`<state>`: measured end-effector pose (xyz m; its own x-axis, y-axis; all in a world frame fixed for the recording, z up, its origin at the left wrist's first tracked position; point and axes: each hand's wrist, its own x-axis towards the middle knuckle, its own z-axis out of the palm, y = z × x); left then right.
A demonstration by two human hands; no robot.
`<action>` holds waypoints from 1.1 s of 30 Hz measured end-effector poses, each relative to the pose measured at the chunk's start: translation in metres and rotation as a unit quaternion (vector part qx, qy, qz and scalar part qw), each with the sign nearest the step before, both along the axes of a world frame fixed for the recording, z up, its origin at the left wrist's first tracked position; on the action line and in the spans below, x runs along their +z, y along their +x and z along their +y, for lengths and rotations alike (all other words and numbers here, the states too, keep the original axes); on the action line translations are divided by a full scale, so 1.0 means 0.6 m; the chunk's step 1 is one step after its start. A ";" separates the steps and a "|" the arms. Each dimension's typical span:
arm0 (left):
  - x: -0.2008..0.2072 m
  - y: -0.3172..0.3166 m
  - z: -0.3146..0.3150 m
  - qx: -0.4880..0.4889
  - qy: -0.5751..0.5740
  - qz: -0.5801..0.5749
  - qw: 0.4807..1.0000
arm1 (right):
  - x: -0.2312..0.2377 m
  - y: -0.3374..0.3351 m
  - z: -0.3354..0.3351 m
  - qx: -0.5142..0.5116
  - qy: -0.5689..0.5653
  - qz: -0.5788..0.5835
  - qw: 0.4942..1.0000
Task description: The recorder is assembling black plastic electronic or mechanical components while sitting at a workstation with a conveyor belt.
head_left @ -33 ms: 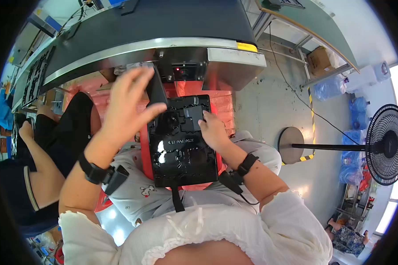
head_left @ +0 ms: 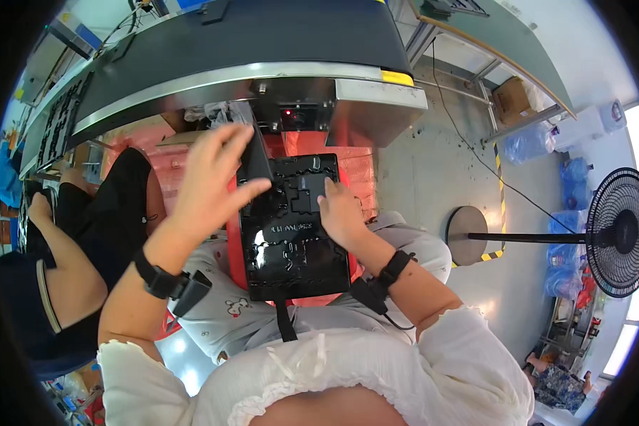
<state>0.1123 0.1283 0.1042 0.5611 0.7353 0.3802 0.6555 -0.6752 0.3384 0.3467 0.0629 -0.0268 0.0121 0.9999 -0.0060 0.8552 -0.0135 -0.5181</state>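
Note:
A glossy black moulded tray (head_left: 298, 273) with shaped recesses rests between my knees. In its upper right part lies a dark grey rectangular piece (head_left: 307, 193). My right hand (head_left: 343, 215) rests at that piece's right edge, index finger extended and thumb a little apart from it, touching it. To the left, my left hand (head_left: 209, 177) is raised, slightly blurred, its fingers spread and thumb stretched out. Beside its fingers a dark flat panel (head_left: 259, 155) stands tilted at the tray's upper left corner. Whether my left fingers touch this panel I cannot tell.
A dark conveyor belt (head_left: 291, 39) with a metal edge (head_left: 255, 69) runs across ahead. A red surface (head_left: 362, 170) shows beneath the tray. Another person's arm (head_left: 67, 259) is on the left. On the right stand a black fan (head_left: 618, 231), a grey-green table (head_left: 504, 42) and large blue bottles (head_left: 564, 248).
My left hand has moved slightly toward me and to the right. Under my right fingers the grey piece looks flatter and darker than before.

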 end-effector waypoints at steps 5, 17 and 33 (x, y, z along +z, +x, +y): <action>-0.122 -0.010 -0.032 0.013 -0.074 0.058 0.996 | -0.026 -0.012 -0.061 0.207 0.040 -0.203 0.956; -0.261 -0.017 -0.061 -0.031 -0.050 0.163 0.985 | 0.343 0.069 0.208 0.236 0.142 0.179 0.944; 0.124 -0.028 0.404 0.106 0.243 -0.002 0.964 | 0.421 0.125 0.453 0.173 0.278 -0.289 0.900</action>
<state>0.0955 0.3705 0.1783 0.4162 0.5675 0.7104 0.7953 -0.6060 0.0182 0.4218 0.3350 0.2259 -0.4594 0.7909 0.4042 0.8874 0.4284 0.1703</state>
